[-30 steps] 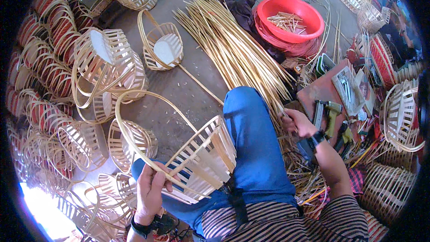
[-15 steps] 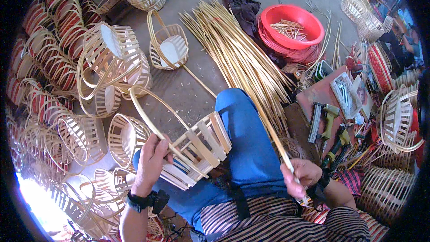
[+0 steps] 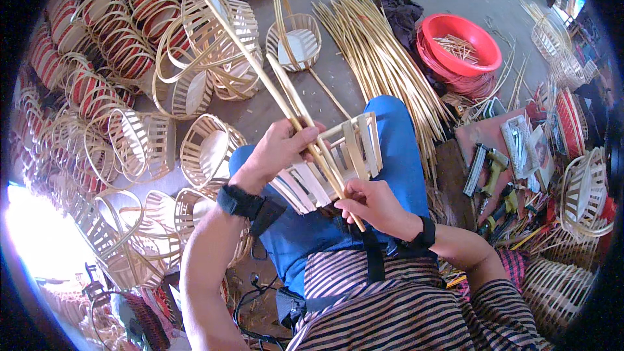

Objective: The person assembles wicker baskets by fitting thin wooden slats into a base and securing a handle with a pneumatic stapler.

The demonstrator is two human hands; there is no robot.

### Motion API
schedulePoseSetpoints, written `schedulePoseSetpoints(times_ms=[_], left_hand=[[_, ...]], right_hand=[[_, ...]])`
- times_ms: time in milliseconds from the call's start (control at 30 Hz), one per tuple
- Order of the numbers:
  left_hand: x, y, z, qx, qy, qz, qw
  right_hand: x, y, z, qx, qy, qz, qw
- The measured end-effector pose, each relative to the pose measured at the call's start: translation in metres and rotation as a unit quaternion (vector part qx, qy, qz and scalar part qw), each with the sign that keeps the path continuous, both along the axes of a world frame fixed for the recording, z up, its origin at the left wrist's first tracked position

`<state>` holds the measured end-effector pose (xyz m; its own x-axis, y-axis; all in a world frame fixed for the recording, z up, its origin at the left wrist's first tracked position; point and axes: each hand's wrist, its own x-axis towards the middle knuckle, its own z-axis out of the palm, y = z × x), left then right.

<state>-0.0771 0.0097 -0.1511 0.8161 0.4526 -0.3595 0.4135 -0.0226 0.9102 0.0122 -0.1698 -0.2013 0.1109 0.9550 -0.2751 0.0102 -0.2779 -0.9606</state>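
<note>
The left hand (image 3: 286,146) is closed around a long bamboo rod (image 3: 236,39) and the bent handle (image 3: 287,84) of a slatted basket (image 3: 355,149), while the right hand (image 3: 377,205) pinches the rod's lower end between thumb and forefinger. The basket sits tilted on the lap, against the blue trousers (image 3: 394,149), with the rod lying along its near side — its upper end slants far out in front of the stacked baskets (image 3: 246,23). That long free end could swing and catch on their hoops if the wrists turn; a light pinch might let the lower tip slide out of line. Pressing hard could crack a thin slat, or roll the basket off the knees, since only the left hand seems to steady it
</note>
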Motion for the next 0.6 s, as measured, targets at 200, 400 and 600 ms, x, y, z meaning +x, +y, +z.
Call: schedulePoseSetpoints(times_ms=[200, 400, 600], left_hand=[[0.002, 0.018, -0.005, -0.012, -0.044, 0.036, 0.998], [0.002, 0.009, -0.003, 0.043, -0.04, 0.063, 0.996], [-0.014, -0.027, 0.0, 0.514, -0.075, -0.013, 0.854]], right_hand=[[0.002, -0.024, -0.023, -0.026, 0.06, 0.027, 0.997], [-0.002, -0.012, -0.034, -0.04, 0.184, 0.003, 0.982], [-0.02, 0.015, -0.013, 0.011, 0.149, -0.111, 0.983]])
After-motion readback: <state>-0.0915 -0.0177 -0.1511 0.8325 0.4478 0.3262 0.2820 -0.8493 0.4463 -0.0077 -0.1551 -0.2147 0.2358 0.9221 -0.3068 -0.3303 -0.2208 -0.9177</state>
